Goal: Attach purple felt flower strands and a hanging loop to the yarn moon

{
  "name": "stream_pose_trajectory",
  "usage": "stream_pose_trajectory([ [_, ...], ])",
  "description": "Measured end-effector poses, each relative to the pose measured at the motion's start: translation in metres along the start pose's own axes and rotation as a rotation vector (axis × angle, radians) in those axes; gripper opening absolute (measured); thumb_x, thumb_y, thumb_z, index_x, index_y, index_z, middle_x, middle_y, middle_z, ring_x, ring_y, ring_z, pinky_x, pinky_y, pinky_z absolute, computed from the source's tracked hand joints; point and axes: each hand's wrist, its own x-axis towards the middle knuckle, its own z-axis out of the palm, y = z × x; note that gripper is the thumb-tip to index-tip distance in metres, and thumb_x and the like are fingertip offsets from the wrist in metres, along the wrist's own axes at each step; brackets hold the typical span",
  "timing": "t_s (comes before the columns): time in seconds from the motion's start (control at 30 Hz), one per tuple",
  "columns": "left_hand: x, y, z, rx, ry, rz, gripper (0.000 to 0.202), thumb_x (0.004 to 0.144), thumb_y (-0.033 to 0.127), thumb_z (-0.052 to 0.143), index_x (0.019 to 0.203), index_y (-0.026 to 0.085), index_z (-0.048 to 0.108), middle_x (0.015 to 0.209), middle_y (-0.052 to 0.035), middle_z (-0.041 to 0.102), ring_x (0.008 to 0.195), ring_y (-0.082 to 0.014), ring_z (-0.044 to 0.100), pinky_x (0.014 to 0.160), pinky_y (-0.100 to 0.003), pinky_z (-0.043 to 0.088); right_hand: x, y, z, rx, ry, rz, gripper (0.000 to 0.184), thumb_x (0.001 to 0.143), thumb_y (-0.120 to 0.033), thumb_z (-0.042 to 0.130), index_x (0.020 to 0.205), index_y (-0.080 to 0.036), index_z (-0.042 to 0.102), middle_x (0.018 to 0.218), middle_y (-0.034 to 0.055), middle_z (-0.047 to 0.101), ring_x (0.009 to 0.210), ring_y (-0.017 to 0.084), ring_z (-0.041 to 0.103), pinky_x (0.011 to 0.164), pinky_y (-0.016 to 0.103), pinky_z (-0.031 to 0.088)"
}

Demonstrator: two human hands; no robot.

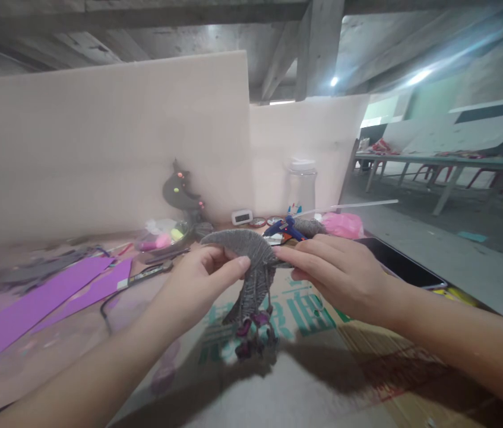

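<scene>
In the middle of the head view is a grey yarn-wrapped crescent (pixel 251 249), held above the cardboard. Its curved tip points left, and blurred purple and grey pieces (pixel 253 333) hang at its lower end. My left hand (pixel 206 279) grips the crescent from the left, with the thumb pressed on its front. My right hand (pixel 335 273) closes at its right edge, fingertips together on a dark part there; what exactly lies between them is partly hidden. Just behind the hands rests a blue glue gun (pixel 287 227) with a long clear glue stick (pixel 349 206).
Purple sheets (pixel 46 303) and a utility knife (pixel 149 272) lie left. Behind stand a decorated dark crescent (pixel 180 193), a small digital clock (pixel 241 217) and a clear jar (pixel 302 187). A dark tablet (pixel 405 261) and pink bag (pixel 342 224) are right. Printed cardboard (pixel 313 368) covers the front.
</scene>
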Motion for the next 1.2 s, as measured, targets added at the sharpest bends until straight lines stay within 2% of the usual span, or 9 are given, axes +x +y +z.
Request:
stream_pose_trajectory([
  [0.17, 0.0009, -0.0016, 0.0010, 0.001, 0.003, 0.011, 0.030, 0.080, 0.048, 0.060, 0.077, 0.020, 0.070, 0.081, -0.0042, 0.074, 0.081, -0.0236, 0.068, 0.072, -0.032, 0.052, 0.0012, -0.0020, -0.0030, -0.032, 0.019, 0.066, 0.034, 0.095, -0.016, 0.043, 0.129, -0.015, 0.047, 0.088, 0.0064, 0.065, 0.080, 0.017, 0.059, 0.067, 0.029, 0.048],
  [0.33, -0.0018, 0.0005, 0.0007, 0.107, 0.032, 0.015, 0.031, 0.080, 0.048, 0.059, 0.083, 0.020, 0.072, 0.087, -0.0049, 0.075, 0.085, -0.0259, 0.068, 0.075, -0.035, 0.051, -0.0010, -0.0023, 0.0019, -0.048, -0.026, 0.036, 0.034, 0.094, -0.018, 0.048, 0.128, -0.011, 0.047, 0.093, 0.0085, 0.066, 0.084, 0.018, 0.060, 0.069, 0.030, 0.048],
  [0.5, -0.0041, 0.0024, 0.0001, 0.096, 0.021, 0.034, 0.031, 0.081, 0.049, 0.058, 0.087, 0.022, 0.073, 0.093, -0.0034, 0.076, 0.089, -0.0258, 0.068, 0.081, -0.035, 0.051, -0.0006, -0.0024, 0.0022, -0.034, -0.021, 0.042, 0.032, 0.095, -0.018, 0.046, 0.127, -0.013, 0.048, 0.091, 0.0076, 0.067, 0.085, 0.017, 0.060, 0.070, 0.029, 0.048],
  [0.67, -0.0046, 0.0030, -0.0003, 0.104, 0.027, 0.036, 0.031, 0.081, 0.049, 0.059, 0.085, 0.022, 0.073, 0.089, -0.0037, 0.076, 0.086, -0.0258, 0.069, 0.077, -0.034, 0.051, 0.0011, -0.0020, -0.0004, -0.021, -0.018, 0.043, 0.031, 0.095, -0.017, 0.046, 0.125, -0.013, 0.051, 0.088, 0.0064, 0.067, 0.082, 0.017, 0.061, 0.070, 0.029, 0.049],
  [0.9, -0.0041, 0.0026, 0.0006, 0.017, -0.024, 0.023, 0.028, 0.082, 0.047, 0.060, 0.085, 0.022, 0.073, 0.085, -0.0024, 0.075, 0.081, -0.0227, 0.069, 0.071, -0.030, 0.052, -0.0013, 0.0015, 0.0016, 0.006, -0.010, 0.016, 0.034, 0.094, -0.014, 0.048, 0.128, -0.013, 0.049, 0.086, 0.0050, 0.067, 0.081, 0.015, 0.061, 0.070, 0.028, 0.049],
  [1.07, -0.0034, 0.0046, 0.0019, -0.082, -0.070, -0.001, 0.024, 0.082, 0.043, 0.062, 0.088, 0.023, 0.073, 0.089, -0.0019, 0.076, 0.087, -0.0220, 0.069, 0.076, -0.030, 0.053, -0.0004, 0.0023, 0.0036, 0.060, 0.017, -0.007, 0.033, 0.093, -0.012, 0.049, 0.127, -0.013, 0.049, 0.085, 0.0048, 0.067, 0.079, 0.014, 0.060, 0.069, 0.027, 0.049],
  [1.2, -0.0020, 0.0017, 0.0019, -0.087, -0.055, -0.014, 0.026, 0.082, 0.045, 0.062, 0.084, 0.022, 0.072, 0.087, -0.0023, 0.076, 0.085, -0.0225, 0.069, 0.076, -0.032, 0.053, 0.0022, -0.0008, 0.0028, 0.135, 0.075, 0.092, 0.027, 0.097, -0.017, 0.044, 0.122, -0.015, 0.052, 0.084, 0.0055, 0.065, 0.076, 0.014, 0.060, 0.065, 0.026, 0.050],
])
